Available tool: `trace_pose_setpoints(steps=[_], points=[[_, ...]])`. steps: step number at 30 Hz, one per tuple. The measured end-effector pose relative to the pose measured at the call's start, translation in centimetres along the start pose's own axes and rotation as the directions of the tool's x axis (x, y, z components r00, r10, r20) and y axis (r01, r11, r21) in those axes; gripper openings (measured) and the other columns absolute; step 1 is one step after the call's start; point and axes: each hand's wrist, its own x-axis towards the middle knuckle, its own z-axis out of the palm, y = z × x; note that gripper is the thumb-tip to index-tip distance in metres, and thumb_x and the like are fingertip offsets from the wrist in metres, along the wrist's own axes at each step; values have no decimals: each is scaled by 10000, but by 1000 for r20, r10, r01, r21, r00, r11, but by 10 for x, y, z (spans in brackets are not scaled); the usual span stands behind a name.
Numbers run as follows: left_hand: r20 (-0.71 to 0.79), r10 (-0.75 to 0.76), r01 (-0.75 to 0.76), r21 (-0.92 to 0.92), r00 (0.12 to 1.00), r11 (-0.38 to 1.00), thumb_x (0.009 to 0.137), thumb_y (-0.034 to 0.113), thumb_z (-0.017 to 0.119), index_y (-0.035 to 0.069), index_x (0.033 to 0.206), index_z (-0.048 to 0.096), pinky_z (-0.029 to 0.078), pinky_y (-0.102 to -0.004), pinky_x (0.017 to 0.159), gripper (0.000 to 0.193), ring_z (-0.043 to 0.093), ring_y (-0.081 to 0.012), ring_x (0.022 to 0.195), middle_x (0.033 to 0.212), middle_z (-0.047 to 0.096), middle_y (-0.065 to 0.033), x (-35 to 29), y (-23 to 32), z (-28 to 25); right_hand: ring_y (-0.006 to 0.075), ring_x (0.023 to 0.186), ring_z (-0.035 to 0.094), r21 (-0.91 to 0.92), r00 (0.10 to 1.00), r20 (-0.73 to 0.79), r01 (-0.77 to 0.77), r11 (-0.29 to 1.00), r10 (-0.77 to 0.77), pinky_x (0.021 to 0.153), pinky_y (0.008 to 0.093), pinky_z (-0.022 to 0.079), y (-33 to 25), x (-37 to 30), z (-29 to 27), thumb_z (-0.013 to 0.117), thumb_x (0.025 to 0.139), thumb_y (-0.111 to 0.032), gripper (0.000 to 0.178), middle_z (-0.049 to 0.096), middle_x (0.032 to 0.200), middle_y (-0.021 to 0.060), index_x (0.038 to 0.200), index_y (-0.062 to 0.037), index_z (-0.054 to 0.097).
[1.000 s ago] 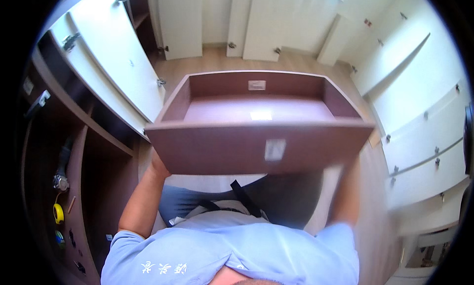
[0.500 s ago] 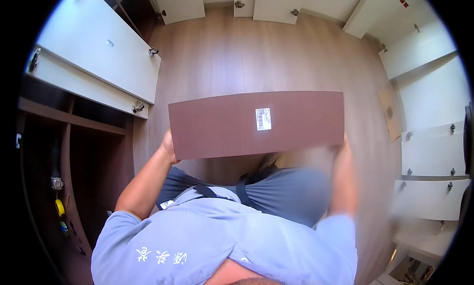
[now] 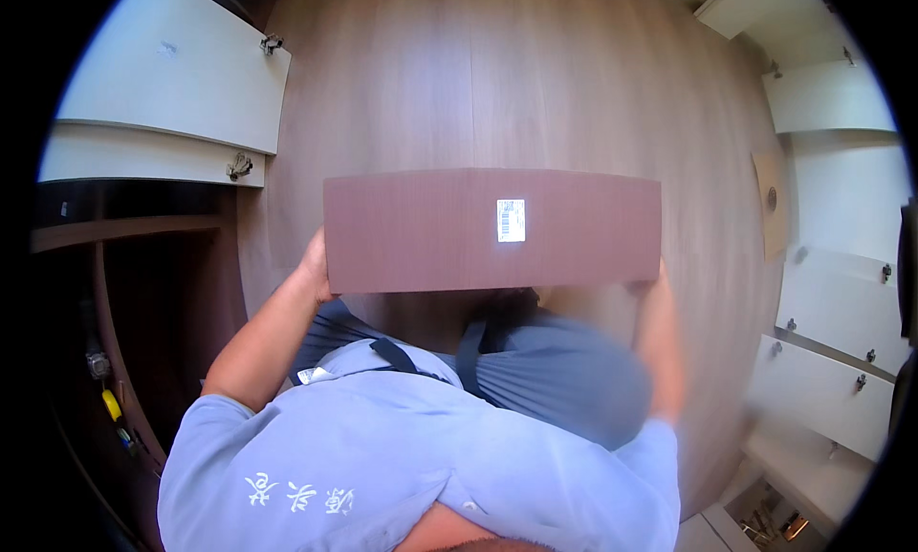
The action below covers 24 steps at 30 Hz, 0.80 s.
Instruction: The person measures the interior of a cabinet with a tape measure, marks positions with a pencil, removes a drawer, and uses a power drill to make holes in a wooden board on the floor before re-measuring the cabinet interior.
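A long reddish-brown wood-grain board (image 3: 411, 231) is held level in front of my body, its broad face up, with a white printed label (image 3: 512, 221) right of its middle. My left hand (image 3: 316, 265) grips the board's left end, thumb side against the edge and the other fingers hidden beneath. At the opposite end my right hand (image 3: 654, 276) holds the board too; most of its fingers are behind the edge and the area is hazy. My bent legs (image 3: 564, 370) show below the board.
To the left stands a dark brown cabinet frame (image 3: 134, 229) with tools and a yellow tape measure (image 3: 112, 406) inside. White hinged panels (image 3: 172, 64) lie above it. More white doors (image 3: 832, 294) line the right, beside a cardboard piece (image 3: 770, 208). Wood flooring (image 3: 382, 93) stretches ahead.
The board is still between both hands and now lies straighter, its left end slightly higher in view. The view has shifted, so the far white panels have mostly left the top edge.
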Motion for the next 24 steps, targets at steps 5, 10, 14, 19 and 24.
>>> trace_pose_setpoints(steps=[5, 10, 14, 19, 24], points=[[-21, -63, 65, 107, 998, 992, 1046, 630, 475, 84, 1419, 611, 630, -478, 806, 675, 705, -270, 1095, 1249, 684, -124, 4, 9, -4, 294, 1038, 725, -44, 999, 26, -18, 999, 19, 855, 467, 620, 6, 10, -8, 593, 1033, -308, 478, 723, 1235, 128, 1412, -17, 610], [-187, -16, 73, 301, 982, 951, 1057, 672, 451, 82, 1489, 566, 573, -476, 909, 740, 660, -292, 1193, 1383, 631, -152, 4, 11, -45, 211, 832, 718, -569, 919, -284, 67, 819, -273, 773, 360, 593, -23, -6, -16, 654, 1019, -287, 360, 759, 986, 92, 1215, 5, 730], [-174, 499, -299, 620, 849, 725, 1074, 608, 495, 68, 1582, 471, 477, -478, 1088, 742, 561, -319, 1365, 1584, 483, -188, 3, 6, -62, 139, 777, 663, -816, 442, -117, 468, 340, -889, 735, 312, 547, -49, -49, 14, 681, 1032, -235, 241, 745, 909, 63, 1067, -8, 754], [359, 778, -227, 933, 516, -280, 1053, 503, 577, 100, 1662, 357, 314, -497, 1258, 763, 345, -385, 1562, 1694, 352, -202, -13, 22, 1, 303, 931, 707, -556, 247, 764, 720, -415, -596, 822, 403, 575, -67, -105, 158, 755, 918, -147, 123, 734, 987, 99, 1025, -87, 746], [439, 655, -73, 859, 615, -507, 1031, 541, 560, 128, 1685, 319, 177, -500, 1324, 811, 211, -337, 1634, 1747, 290, -151, -5, 28, 42, 326, 1009, 673, -288, 269, 956, 784, -551, -116, 876, 449, 556, -28, -84, 233, 756, 916, -218, 166, 686, 1028, 95, 1047, -124, 719]])
